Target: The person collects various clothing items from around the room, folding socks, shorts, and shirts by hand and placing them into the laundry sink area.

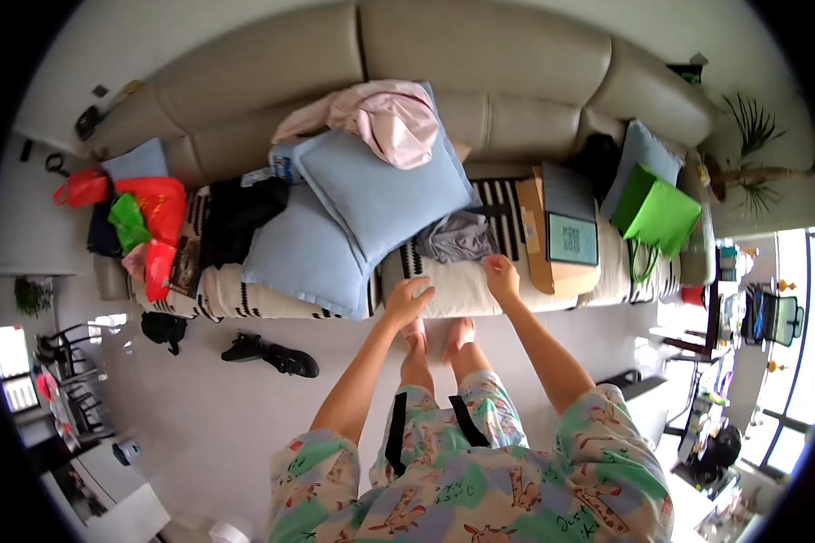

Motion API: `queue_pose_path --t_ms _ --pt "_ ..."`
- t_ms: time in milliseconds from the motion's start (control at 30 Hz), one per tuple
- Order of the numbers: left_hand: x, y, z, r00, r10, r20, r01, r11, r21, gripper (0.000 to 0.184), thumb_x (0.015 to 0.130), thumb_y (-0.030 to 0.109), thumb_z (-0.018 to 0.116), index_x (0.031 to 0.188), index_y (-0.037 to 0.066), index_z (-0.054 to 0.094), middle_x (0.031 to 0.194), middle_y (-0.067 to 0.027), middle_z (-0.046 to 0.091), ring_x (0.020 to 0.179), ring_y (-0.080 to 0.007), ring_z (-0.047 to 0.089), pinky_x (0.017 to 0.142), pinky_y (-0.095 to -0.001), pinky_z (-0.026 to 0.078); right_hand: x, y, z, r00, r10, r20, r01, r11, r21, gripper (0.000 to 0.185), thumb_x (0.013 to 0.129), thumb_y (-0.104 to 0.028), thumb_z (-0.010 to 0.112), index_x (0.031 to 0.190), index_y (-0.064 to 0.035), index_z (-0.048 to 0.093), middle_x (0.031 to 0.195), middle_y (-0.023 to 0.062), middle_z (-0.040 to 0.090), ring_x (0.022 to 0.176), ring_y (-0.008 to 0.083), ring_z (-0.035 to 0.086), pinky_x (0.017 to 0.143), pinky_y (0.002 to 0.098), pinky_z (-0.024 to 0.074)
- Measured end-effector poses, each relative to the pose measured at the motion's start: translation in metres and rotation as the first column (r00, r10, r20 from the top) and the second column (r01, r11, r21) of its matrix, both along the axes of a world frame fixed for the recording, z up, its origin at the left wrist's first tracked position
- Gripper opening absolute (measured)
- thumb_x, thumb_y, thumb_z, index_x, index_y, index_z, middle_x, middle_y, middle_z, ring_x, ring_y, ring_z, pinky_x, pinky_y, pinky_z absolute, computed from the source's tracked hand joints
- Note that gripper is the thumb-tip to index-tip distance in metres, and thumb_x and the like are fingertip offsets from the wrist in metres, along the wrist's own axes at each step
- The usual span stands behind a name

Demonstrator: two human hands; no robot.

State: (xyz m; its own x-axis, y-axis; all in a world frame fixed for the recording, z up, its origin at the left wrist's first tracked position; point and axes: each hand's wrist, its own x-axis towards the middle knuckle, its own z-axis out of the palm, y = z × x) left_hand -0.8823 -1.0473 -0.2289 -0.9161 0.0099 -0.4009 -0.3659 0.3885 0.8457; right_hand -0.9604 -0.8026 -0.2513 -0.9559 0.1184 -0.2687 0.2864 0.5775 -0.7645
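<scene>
My left hand point(410, 299) is over the sofa's front edge, fingers apart and slightly curved, with nothing in it. To its right, my right hand point(501, 276) is raised near the edge, its fingers curled together; whether they hold anything is too small to tell. Just behind both hands, a crumpled grey cloth point(457, 238) lies on the striped sofa cover point(503, 195). Left of the cloth are a large blue cushion point(380, 195) and a second blue cushion point(303, 249) partly under it. A pink cloth point(397, 122) is draped over the upper cushion.
A laptop point(571, 239) and cardboard point(536, 258) lie on the sofa's right part, beside a green bag point(654, 210). Black clothing point(240, 217) and a red bag point(160, 210) are at the left. Black shoes point(272, 354) and a black bag point(163, 330) lie on the floor.
</scene>
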Motion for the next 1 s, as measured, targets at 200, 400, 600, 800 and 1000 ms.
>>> queue_pose_path --t_ms 200,400,600,800,1000 --pt "-0.063 0.032 -0.115 0.979 -0.098 0.179 0.121 0.985 -0.12 0.058 0.084 0.046 0.064 0.133 0.016 0.057 0.141 -0.0334 0.038 0.133 -0.042 0.04 0.106 -0.0438 0.038 -0.066 0.001 -0.117 0.993 0.071 0.1 -0.085 0.985 0.153 0.02 0.083 -0.022 0.064 0.097 -0.0079 0.069 0.096 0.0141 0.071 0.093 0.0322 0.067 0.082 0.0387 0.0517" --pt "-0.103 0.066 -0.215 0.951 0.058 0.302 -0.017 0.991 -0.136 0.064 0.082 0.052 0.062 0.137 0.021 0.054 0.149 -0.0376 0.019 0.135 -0.0496 0.032 0.11 -0.0454 0.033 -0.129 0.009 -0.22 0.983 0.16 0.089 -0.176 0.961 0.214 0.031 0.082 -0.021 0.064 0.111 -0.0122 0.069 0.13 0.0235 0.053 0.118 0.0385 0.054 0.1 0.0391 0.0438" --pt "-0.105 0.067 -0.27 0.94 0.337 0.057 -0.302 0.898 -0.321 0.046 0.085 0.037 0.064 0.114 0.003 0.066 0.119 -0.0272 0.059 0.109 -0.0376 0.06 0.093 -0.0439 0.047 -0.15 0.008 -0.242 0.978 0.131 0.165 -0.168 0.957 0.236 0.037 0.08 -0.018 0.066 0.117 -0.0124 0.067 0.131 0.0226 0.055 0.113 0.0363 0.058 0.099 0.0385 0.0455" --pt "-0.092 0.046 -0.173 0.838 0.525 -0.152 -0.546 0.815 -0.194 0.02 0.076 0.013 0.076 0.077 0.002 0.059 0.071 -0.0079 0.061 0.067 -0.0215 0.06 0.066 -0.0323 0.048 -0.122 0.021 -0.196 0.992 -0.105 0.065 0.097 0.989 0.113 0.027 0.076 -0.014 0.069 0.102 -0.0066 0.067 0.085 0.0089 0.068 0.082 0.0232 0.066 0.077 0.0347 0.0512" --pt "-0.063 0.024 -0.038 0.884 0.291 -0.366 -0.387 0.894 -0.226 0.031 0.077 0.005 0.073 0.104 0.004 0.057 0.094 -0.0074 0.063 0.078 -0.021 0.062 0.07 -0.033 0.05 -0.074 0.045 -0.071 0.909 -0.413 -0.048 0.399 0.899 -0.181 0.04 0.075 -0.002 0.065 0.114 -0.0075 0.054 0.088 0.0071 0.062 0.079 0.0169 0.06 0.072 0.031 0.0486"
